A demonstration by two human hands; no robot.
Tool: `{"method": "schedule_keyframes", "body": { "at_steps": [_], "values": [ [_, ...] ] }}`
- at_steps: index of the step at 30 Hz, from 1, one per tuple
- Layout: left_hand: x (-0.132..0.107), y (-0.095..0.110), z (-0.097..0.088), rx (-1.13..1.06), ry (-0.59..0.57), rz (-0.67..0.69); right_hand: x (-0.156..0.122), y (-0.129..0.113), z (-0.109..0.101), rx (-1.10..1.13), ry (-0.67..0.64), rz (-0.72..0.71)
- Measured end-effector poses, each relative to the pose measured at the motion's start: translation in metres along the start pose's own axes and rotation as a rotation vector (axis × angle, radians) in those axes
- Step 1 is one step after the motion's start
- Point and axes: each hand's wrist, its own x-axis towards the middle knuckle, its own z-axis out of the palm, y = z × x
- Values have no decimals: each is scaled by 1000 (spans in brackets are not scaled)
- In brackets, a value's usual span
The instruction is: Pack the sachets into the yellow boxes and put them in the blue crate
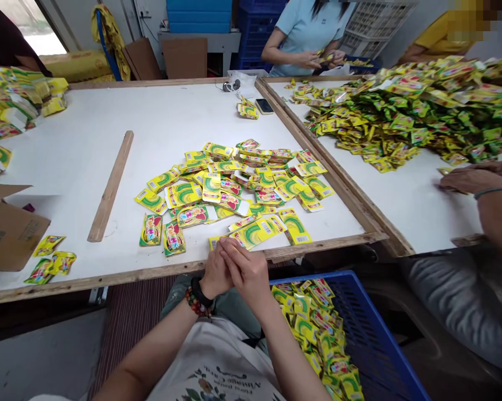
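At the table's front edge my left hand [215, 273] and my right hand [247, 272] are pressed together, fingers closed over each other. What lies between them, if anything, is hidden. A corner of a small yellow carton [214, 243] shows just behind the fingers; whether they grip it I cannot tell. Beyond them spreads a heap of flat yellow-green cartons [184, 194], some with a colourful logo up. Two cartons [174, 238] lie to the left, logo side up. A long yellow carton [258, 231] rests right behind my right hand.
A blue crate [384, 356] of filled packets stands below the table on my right. A wooden strip [112, 186] lies left, near a cardboard box [14, 234] and several loose packets [62, 263]. Wooden rails [338, 172] divide off a large packet pile [418, 106]. Co-workers' hands [476, 177] are nearby.
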Motion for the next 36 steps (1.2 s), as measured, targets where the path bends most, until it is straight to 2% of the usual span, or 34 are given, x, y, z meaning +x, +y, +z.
{"method": "schedule_keyframes", "body": {
  "at_steps": [4,7,9,10,12,13,15,17,19,22,24,26,30,33,36],
  "values": [
    [-1,7,-5,-56,-11,18,-1,0,0,-140,-91,-72],
    [8,15,-22,-16,-165,91,-16,-1,-17,-127,-109,-69],
    [21,16,-40,128,-283,143,-37,5,-42,-190,-75,36],
    [30,13,-50,234,-298,143,-49,9,-57,-264,-58,121],
    [49,3,-68,479,-221,75,-71,20,-86,-499,-79,347],
    [59,-4,-75,599,-197,24,-78,25,-97,-577,-91,417],
    [77,-17,-86,798,-249,-66,-83,31,-106,-571,-94,446],
    [88,-26,-92,898,-337,-108,-73,30,-97,-369,-53,377],
    [90,-26,-93,880,-322,-113,-54,22,-74,-122,-15,319],
    [73,-13,-87,644,-141,-112,-23,6,-34,177,22,292],
    [51,-1,-74,431,-39,-147,-8,-2,-13,343,33,299],
    [25,8,-56,253,8,-171,1,-7,1,485,40,321],
    [-11,14,-18,96,83,-30,5,-4,11,754,118,455],
    [-15,13,-5,53,104,103,0,0,6,898,137,554],
    [-10,15,-4,-1,99,137,-8,-1,-2,762,108,451]
  ]
}}
